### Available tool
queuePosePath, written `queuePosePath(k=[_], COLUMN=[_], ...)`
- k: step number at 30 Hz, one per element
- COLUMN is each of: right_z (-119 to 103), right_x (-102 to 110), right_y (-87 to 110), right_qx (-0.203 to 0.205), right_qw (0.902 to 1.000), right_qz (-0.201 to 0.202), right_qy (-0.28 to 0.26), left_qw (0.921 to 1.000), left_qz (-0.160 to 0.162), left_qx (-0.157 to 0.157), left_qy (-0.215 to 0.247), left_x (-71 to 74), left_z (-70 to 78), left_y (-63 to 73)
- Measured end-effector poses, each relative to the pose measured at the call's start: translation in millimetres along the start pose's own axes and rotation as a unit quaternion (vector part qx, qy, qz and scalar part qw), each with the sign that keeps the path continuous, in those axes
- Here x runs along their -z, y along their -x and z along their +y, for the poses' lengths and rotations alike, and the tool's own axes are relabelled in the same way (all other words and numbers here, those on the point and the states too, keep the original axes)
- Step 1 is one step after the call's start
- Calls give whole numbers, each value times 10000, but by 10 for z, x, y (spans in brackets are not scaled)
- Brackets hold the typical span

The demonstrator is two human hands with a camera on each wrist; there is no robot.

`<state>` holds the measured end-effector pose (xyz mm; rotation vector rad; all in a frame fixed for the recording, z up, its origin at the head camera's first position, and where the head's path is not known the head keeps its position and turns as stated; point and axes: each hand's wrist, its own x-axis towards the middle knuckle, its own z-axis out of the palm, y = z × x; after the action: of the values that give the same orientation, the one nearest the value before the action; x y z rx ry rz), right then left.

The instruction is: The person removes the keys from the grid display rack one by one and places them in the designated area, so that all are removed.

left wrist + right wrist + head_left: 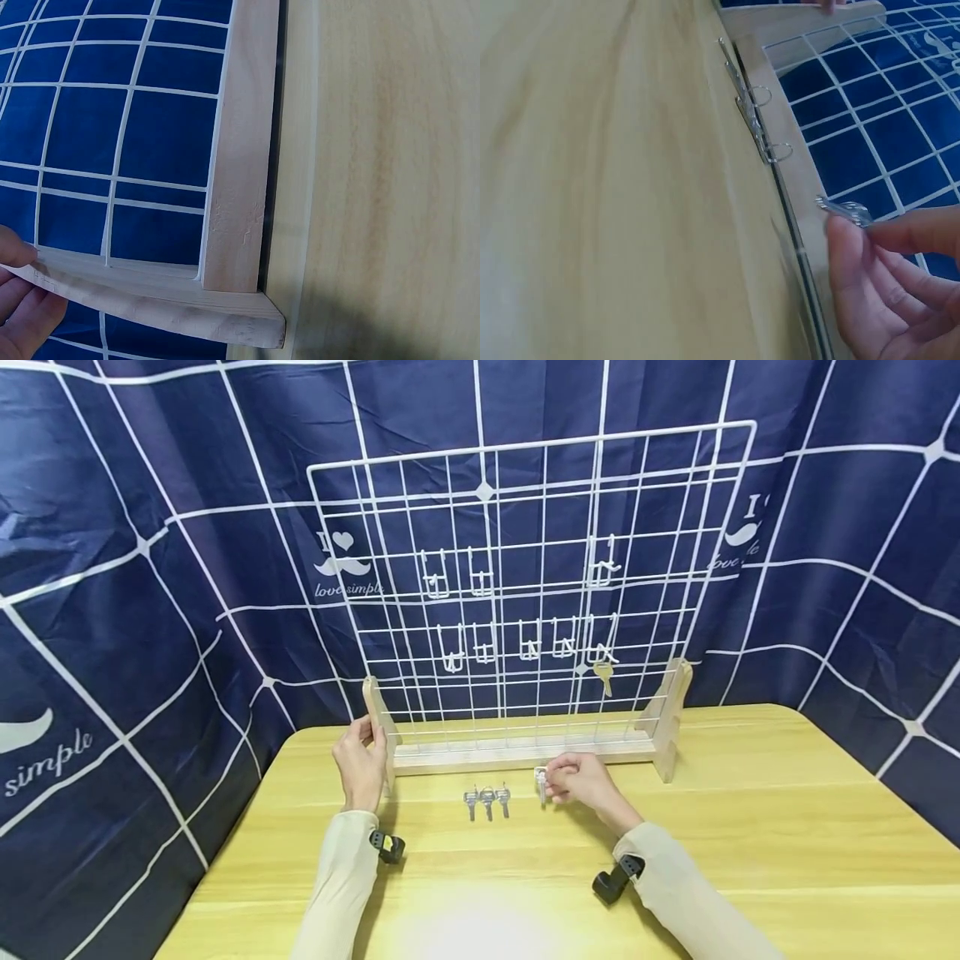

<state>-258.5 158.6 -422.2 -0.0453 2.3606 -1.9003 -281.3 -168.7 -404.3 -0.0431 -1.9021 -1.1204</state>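
My left hand [360,764] grips the edge of the left wooden upright [150,311] of a wire rack, thumb on one side and fingers on the other. A silver key [845,211] is pinched between the thumb and index finger of my right hand [588,781], held close in front of the rack's base bar. To its left, three silver keys [487,802] with rings lie in a row on the table. Above, a brass key [604,677] hangs from the lower right hook of the white wire grid [540,445].
Several white hooks [482,583] hang in two rows on the grid. A wooden base bar [465,762] joins the left upright to the right upright [670,718]. The yellow wood table [795,827] extends in front, and a dark blue curtain [187,435] stands behind.
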Motion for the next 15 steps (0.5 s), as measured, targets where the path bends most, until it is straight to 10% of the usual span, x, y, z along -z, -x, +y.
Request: queuePosePath(k=[15], right_z=[103], right_x=[-151], right_y=[-105], right_qx=[-555], right_qw=[9979], right_qz=[-270], right_qy=[171], left_qw=[10000], left_qz=[39], left_qx=[-17], left_qy=[71], left_x=[4], left_z=[0], left_y=[-8])
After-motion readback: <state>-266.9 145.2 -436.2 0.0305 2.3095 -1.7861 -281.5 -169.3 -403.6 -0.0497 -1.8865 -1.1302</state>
